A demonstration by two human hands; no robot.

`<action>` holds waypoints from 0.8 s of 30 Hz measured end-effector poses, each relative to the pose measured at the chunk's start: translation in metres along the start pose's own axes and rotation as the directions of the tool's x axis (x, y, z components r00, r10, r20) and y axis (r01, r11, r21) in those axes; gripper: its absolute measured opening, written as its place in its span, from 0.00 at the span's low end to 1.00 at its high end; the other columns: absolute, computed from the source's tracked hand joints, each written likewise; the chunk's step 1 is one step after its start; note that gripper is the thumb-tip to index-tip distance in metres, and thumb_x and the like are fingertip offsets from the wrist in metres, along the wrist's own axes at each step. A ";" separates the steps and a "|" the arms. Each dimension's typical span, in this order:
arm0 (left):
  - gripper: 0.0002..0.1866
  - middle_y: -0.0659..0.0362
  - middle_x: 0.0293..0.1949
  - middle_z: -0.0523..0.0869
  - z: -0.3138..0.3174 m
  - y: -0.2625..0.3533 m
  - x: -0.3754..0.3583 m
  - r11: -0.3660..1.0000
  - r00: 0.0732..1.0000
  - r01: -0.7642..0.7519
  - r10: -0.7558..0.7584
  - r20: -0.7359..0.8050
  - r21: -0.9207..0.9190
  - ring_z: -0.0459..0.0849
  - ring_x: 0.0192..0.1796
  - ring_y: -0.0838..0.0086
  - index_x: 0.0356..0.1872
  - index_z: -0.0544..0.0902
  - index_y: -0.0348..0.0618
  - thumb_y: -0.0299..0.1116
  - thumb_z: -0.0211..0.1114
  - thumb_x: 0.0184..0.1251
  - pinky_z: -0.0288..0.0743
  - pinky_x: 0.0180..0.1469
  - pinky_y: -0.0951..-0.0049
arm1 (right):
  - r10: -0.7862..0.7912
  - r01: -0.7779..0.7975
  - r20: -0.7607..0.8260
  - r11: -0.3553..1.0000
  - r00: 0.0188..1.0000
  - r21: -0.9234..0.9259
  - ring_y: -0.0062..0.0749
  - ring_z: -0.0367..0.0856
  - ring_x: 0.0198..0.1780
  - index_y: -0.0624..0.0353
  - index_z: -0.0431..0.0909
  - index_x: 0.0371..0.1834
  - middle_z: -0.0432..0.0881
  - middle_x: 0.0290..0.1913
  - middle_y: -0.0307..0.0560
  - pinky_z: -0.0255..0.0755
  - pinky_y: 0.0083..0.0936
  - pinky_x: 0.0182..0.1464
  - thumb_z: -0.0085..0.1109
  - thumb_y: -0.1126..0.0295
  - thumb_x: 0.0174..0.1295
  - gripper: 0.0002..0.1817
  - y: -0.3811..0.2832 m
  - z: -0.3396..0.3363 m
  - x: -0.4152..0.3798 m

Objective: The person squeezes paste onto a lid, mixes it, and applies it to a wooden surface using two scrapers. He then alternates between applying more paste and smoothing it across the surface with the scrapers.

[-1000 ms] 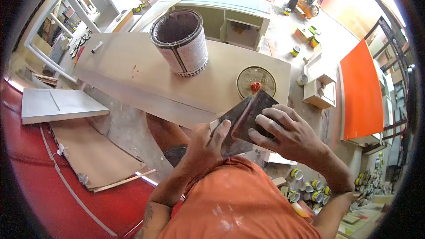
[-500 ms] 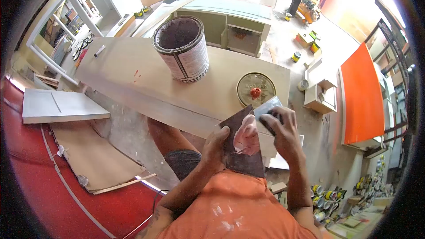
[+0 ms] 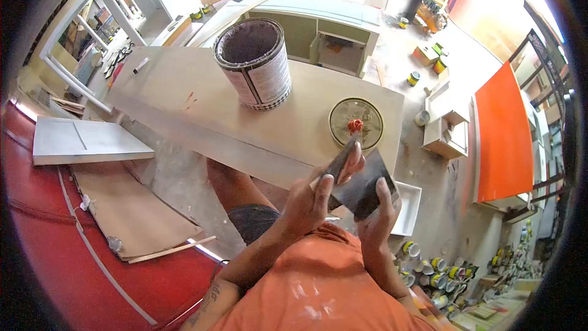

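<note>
My left hand grips a dark flat plate, now tilted nearly edge-on, with pink paste on its right face. Close beside it, my right hand is closed on a dark, shiny flat spreader, its thumb lying on the blade. Just beyond both hands, a round metal lid with a red-orange lump on it lies on the beige board. A large open can stands upright on the same board, farther left.
A marker lies on the board's left end. White panel and brown sheet rest at the left on a red surface. At right are a white tray, a small cabinet and an orange panel.
My right hand has moved down and turned, so the spreader's dark face shows. The plate in my left hand has tilted from facing me to nearly edge-on.
</note>
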State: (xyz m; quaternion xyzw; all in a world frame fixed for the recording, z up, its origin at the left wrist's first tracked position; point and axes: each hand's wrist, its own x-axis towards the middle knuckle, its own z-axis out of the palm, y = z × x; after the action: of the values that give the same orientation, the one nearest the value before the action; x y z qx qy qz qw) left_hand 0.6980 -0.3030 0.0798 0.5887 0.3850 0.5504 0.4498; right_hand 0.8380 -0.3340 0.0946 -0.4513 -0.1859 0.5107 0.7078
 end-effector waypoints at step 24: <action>0.24 0.51 0.46 0.83 0.004 0.004 -0.021 0.184 0.746 0.554 -0.542 0.387 -0.812 0.85 0.46 0.65 0.57 0.73 0.33 0.40 0.61 0.65 0.82 0.49 0.64 | -0.379 0.850 0.903 0.526 0.202 0.030 0.45 0.77 0.46 0.53 0.79 0.37 0.74 0.33 0.48 0.74 0.39 0.49 0.68 0.77 0.46 0.14 -0.037 -0.031 0.017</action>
State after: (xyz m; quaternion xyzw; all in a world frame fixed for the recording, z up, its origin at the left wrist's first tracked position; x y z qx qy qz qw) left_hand 0.6994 -0.3245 0.0774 0.0807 0.2113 0.4640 0.8565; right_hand 0.8877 -0.3356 0.1061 -0.1881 -0.7873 0.2463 0.5331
